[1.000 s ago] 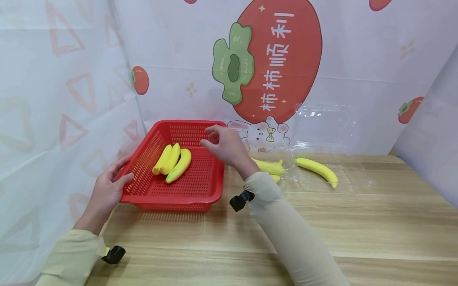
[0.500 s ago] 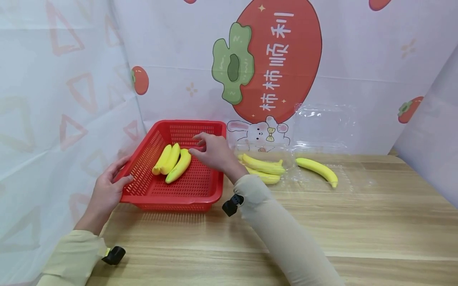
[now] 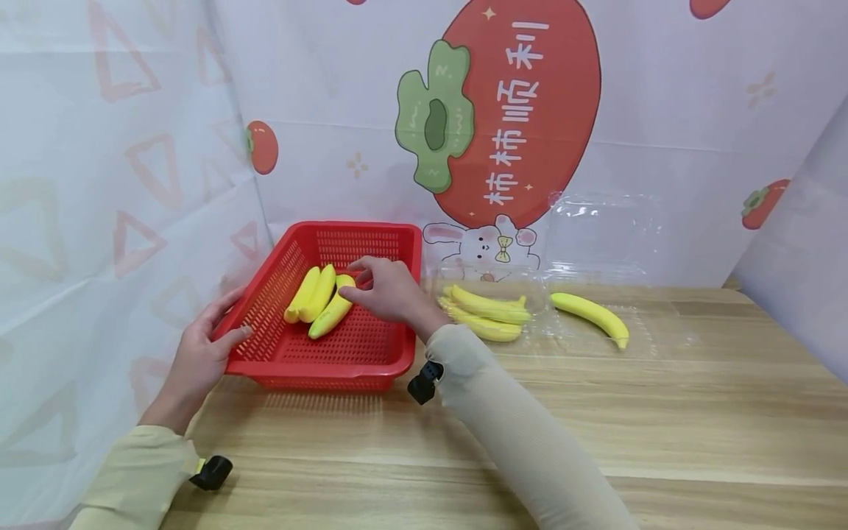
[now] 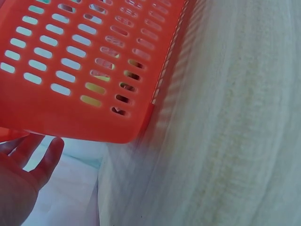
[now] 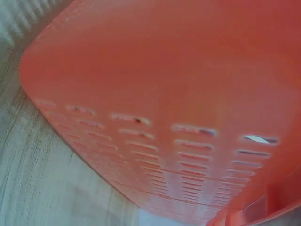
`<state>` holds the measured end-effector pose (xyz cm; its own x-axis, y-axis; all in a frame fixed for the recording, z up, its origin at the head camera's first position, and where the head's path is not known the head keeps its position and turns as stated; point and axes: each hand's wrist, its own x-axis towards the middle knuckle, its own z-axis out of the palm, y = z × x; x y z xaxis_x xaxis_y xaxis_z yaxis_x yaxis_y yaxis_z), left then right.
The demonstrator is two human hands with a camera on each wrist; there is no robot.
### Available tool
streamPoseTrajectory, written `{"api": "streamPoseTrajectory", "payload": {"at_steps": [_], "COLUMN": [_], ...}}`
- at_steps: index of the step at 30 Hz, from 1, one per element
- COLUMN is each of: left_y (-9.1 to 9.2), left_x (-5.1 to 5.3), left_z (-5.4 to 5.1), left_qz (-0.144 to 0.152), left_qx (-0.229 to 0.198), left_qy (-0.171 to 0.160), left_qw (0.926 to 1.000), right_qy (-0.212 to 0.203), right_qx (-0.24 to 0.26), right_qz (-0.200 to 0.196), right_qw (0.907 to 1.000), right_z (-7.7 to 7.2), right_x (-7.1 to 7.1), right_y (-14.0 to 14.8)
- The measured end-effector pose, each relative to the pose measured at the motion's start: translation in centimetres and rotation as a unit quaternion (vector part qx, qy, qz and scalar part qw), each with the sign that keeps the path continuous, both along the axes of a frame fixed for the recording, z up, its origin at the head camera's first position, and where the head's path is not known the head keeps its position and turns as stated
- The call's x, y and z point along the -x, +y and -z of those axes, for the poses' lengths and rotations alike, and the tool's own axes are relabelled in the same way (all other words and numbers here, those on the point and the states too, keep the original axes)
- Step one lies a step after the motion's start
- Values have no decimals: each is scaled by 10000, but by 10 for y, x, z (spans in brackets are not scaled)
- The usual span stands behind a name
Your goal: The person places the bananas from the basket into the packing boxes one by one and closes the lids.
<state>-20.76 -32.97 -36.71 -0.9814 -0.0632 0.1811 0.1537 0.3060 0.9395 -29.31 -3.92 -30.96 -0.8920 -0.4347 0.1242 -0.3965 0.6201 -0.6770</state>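
Note:
The left hand (image 3: 202,357) holds the left side of a red plastic basket (image 3: 358,368), thumb over the rim and fingers outside. In the left wrist view, parts of that hand's fingers (image 4: 49,157) show under the rim. Three yellow bananas lie in the basket, one banana (image 3: 333,308) slightly apart from the left pair of bananas (image 3: 313,294). Over the basket, the right hand (image 3: 387,291) has its thumb and forefinger apart at the upper end of that right banana. Whether they touch it cannot be told. In the right wrist view the basket's wall hides this hand.
Right of the basket stands a clear plastic clamshell box (image 3: 599,235) with its lid up. Several bananas (image 3: 486,313) lie in its left part and a single banana (image 3: 592,316) on the right. Wooden tabletop (image 3: 695,427) spreads in front, and printed cloth (image 3: 331,169) rises behind.
The right hand has moved left and down over the basket, from its right side to the right banana's upper end. The left hand keeps its hold, and the bananas lie as before.

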Motion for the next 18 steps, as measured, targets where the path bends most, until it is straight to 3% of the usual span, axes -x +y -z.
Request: {"api": "streamPoseTrajectory", "payload": {"at_steps": [8, 18], "left_y": [-4, -5], "left_x": [0, -2], "left_z": [4, 4], "left_qz": [401, 451], "left_qx": [-270, -210], "left_qy": [142, 37], "left_qw": [9987, 9988], "right_qy": [8, 118], "right_qx": [-143, -459], "right_qz": [-110, -235], "right_qw": [9998, 9986], "right_z": [4, 5], "right_x": [4, 7], "right_y": [-2, -9]}}
